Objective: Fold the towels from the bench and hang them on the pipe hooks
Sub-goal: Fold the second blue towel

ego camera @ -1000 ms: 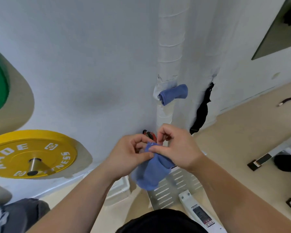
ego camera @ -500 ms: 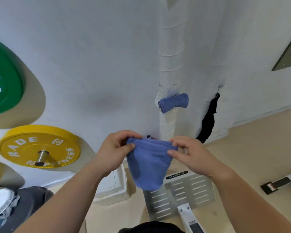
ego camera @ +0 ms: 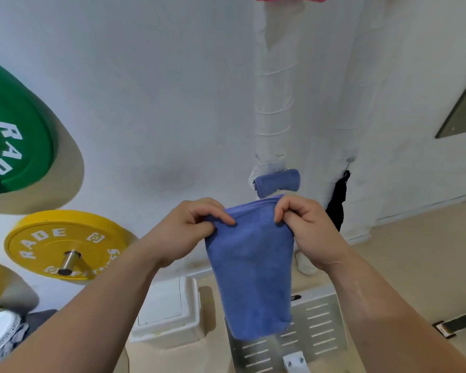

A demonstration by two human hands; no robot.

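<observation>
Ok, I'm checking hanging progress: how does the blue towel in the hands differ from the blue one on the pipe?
The held towel hangs down long and flat from its top edge; the pipe towel is a short, bunched bundle. The left hand and right hand pinch the held towel's top corners; no hand touches the pipe towel, which sits against the white pipe. Both are the same blue.

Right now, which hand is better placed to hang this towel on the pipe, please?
Probably the right hand: it pinches the towel almost under the pipe, while the left hand sits farther aside.
</observation>
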